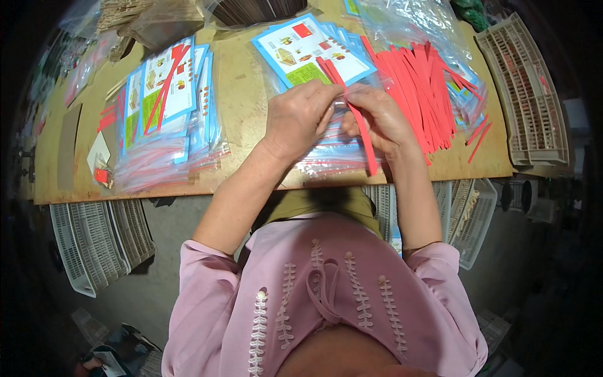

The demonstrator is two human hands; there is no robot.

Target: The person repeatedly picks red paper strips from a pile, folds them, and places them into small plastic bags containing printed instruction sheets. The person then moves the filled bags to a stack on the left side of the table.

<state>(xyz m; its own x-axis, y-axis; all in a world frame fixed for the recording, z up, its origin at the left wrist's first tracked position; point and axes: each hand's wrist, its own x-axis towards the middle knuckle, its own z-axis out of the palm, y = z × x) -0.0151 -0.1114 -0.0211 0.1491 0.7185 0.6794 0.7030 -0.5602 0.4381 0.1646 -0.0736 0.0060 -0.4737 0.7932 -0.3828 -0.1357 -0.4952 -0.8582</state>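
Observation:
Both my hands meet over the middle stack of printed cards in clear bags (308, 50). My left hand (301, 116) is closed, its thumb and fingers pinching red paper strips (364, 141) near their middle. From the other side my right hand (380, 116) grips the same strips, fingers curled beneath. One end of the strips points up over the top card; the other hangs toward the table's front edge. Right beside my right hand spreads a large heap of loose red strips (418, 88). I cannot tell how many strips are in my hands.
At left lies another stack of bagged cards (160, 94) with red strips on top. Bundles of thin wooden pieces (251, 9) stand at the back. A plastic crate (527, 94) flanks the table's right edge; more crates (103, 245) sit below the front edge of the table (242, 125).

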